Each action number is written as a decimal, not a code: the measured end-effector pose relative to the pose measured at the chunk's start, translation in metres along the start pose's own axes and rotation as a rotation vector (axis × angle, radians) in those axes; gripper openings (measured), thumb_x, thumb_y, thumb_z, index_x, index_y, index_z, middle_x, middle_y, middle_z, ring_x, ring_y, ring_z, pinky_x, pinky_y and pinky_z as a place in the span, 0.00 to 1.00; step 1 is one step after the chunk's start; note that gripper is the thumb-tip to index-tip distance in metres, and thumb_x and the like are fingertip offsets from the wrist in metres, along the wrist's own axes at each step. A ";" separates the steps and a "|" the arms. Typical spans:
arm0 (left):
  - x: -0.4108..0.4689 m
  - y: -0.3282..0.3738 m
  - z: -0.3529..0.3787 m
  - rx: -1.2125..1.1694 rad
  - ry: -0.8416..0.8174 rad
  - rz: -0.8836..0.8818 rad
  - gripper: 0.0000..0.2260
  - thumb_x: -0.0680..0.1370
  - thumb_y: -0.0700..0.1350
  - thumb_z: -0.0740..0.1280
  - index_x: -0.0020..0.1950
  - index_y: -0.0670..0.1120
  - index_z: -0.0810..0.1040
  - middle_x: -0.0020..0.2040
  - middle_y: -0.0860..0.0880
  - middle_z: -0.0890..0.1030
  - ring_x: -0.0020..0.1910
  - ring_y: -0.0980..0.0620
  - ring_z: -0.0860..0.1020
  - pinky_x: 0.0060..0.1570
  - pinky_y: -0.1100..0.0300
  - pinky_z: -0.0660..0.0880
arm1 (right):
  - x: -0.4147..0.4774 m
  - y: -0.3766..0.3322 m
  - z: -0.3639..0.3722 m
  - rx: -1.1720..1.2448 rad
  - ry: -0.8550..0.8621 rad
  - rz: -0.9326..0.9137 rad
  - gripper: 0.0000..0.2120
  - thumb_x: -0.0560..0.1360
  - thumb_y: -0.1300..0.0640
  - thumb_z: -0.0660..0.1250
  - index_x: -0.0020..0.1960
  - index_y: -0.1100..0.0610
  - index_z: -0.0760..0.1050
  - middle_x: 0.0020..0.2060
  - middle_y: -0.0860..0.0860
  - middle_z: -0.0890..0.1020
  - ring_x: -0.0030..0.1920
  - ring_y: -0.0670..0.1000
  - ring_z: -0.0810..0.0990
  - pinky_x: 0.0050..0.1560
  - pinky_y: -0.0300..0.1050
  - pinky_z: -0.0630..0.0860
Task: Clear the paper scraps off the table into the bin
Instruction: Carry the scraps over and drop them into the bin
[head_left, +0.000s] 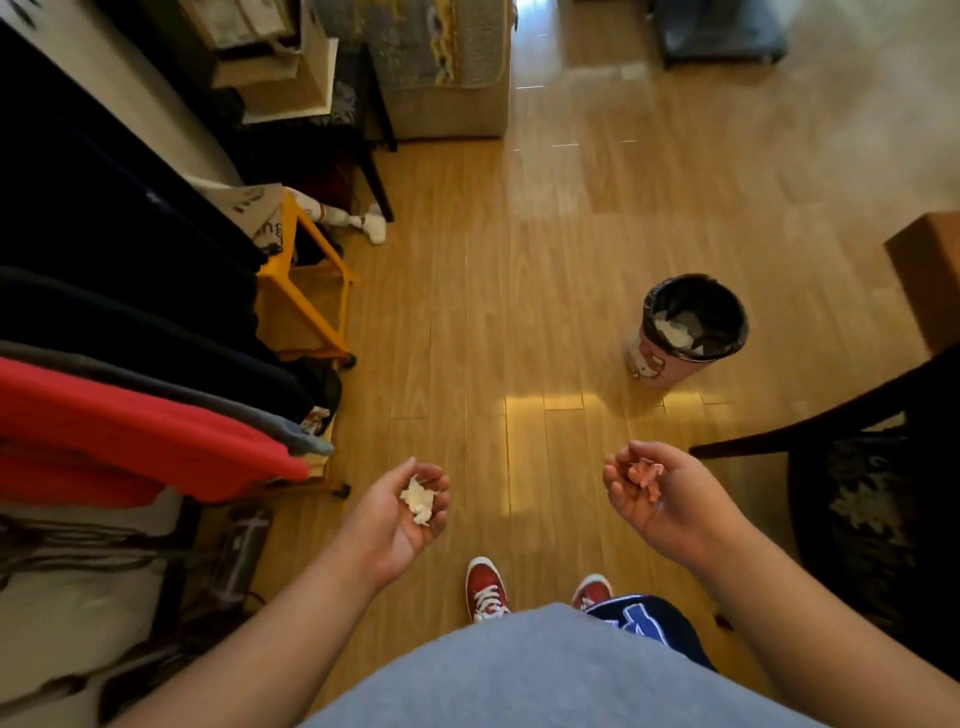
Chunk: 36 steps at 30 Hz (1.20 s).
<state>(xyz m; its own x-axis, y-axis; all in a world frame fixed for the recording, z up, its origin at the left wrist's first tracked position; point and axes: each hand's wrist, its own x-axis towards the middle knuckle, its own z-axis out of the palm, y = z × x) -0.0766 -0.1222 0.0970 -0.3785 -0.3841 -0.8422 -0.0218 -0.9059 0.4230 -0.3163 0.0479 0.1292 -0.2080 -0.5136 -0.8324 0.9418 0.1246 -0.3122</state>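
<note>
We stand on a wooden floor (467, 312) with both palms turned up. Our left hand (402, 512) is cupped, its grip curled loosely around a wad of white paper scraps (418, 500) that rests in the hollow of the palm against the fingers. Our right hand (660, 493) is cupped the same way, its grip half closed around crumpled pink paper scraps (643, 472) lying at the base of the fingers. The two hands are held apart, left at about 7 o'clock in the view and right at about 5 o'clock.

The bin (685, 332) stands on the floor at about 2 o'clock from the right hand, well apart from both hands. It is pink with a cartoon figure on its side, lined with a black bag, and white scraps already lie inside. Our red shoes (485, 590) show at 6 o'clock. A dark chair (857, 467) sits at 4 o'clock, and hanging clothes (130, 405) fill the 9 o'clock side.
</note>
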 end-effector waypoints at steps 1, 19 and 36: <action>0.008 0.009 0.009 0.002 -0.012 0.003 0.16 0.79 0.50 0.61 0.38 0.43 0.82 0.36 0.45 0.82 0.32 0.51 0.80 0.29 0.59 0.77 | 0.007 -0.006 -0.001 0.004 0.014 0.003 0.08 0.75 0.58 0.64 0.39 0.60 0.75 0.32 0.56 0.82 0.33 0.51 0.83 0.31 0.40 0.80; 0.173 0.188 0.245 0.033 -0.033 -0.009 0.17 0.79 0.50 0.60 0.37 0.43 0.82 0.37 0.45 0.82 0.32 0.51 0.80 0.29 0.59 0.77 | 0.164 -0.246 0.042 -0.058 0.144 0.028 0.07 0.76 0.58 0.64 0.43 0.62 0.76 0.33 0.58 0.84 0.34 0.53 0.85 0.32 0.44 0.81; 0.367 0.395 0.370 0.118 -0.002 -0.079 0.15 0.80 0.50 0.61 0.42 0.42 0.80 0.37 0.44 0.82 0.32 0.50 0.80 0.30 0.58 0.77 | 0.325 -0.488 0.214 0.043 0.173 -0.064 0.11 0.77 0.60 0.62 0.38 0.62 0.74 0.32 0.56 0.80 0.37 0.53 0.79 0.29 0.39 0.80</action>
<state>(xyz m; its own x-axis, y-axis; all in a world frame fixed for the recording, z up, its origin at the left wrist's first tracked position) -0.5663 -0.5553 0.0785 -0.3727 -0.3121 -0.8739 -0.1605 -0.9059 0.3920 -0.7874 -0.3613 0.1090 -0.3069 -0.3648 -0.8791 0.9349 0.0576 -0.3503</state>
